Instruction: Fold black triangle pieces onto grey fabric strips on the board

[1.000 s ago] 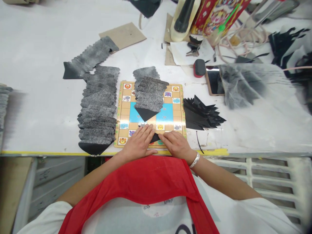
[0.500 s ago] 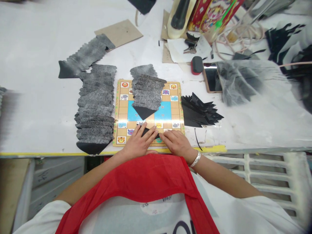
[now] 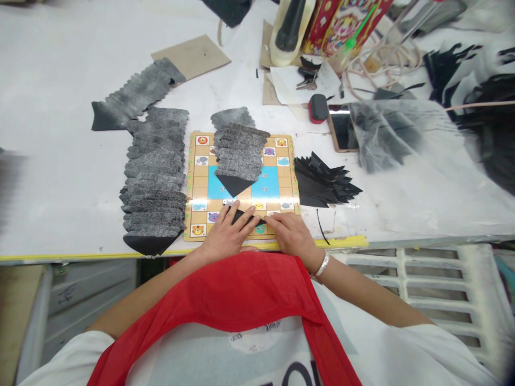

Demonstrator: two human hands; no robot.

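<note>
A small dark strip of black sheet material (image 3: 237, 216) lies near the front of a game board (image 3: 201, 185) printed with animals. My left hand (image 3: 226, 235) rests on the strip with its fingers spread, pressing it against the board. At the strip's right end, my right hand (image 3: 293, 236) has its fingers closed together on the tip. Just beyond my hands, a stack of overlapping grey fuzzy-backed pieces (image 3: 241, 155) covers the board's middle, with a black pointed piece (image 3: 235, 185) at its near end.
Left of the board runs a long overlapping row of grey pieces (image 3: 155, 177). Fanned black pointed pieces (image 3: 325, 182) lie to the right. Farther back are a phone (image 3: 341, 128), a plastic bag (image 3: 386, 136), a red-black case (image 3: 318, 109), cardboard (image 3: 193, 56) and a bottle (image 3: 290, 32).
The whole view has shifted slightly, so the table things sit a little farther left. My right fingers have moved slightly along the strip's end; my left hand stays on it.
</note>
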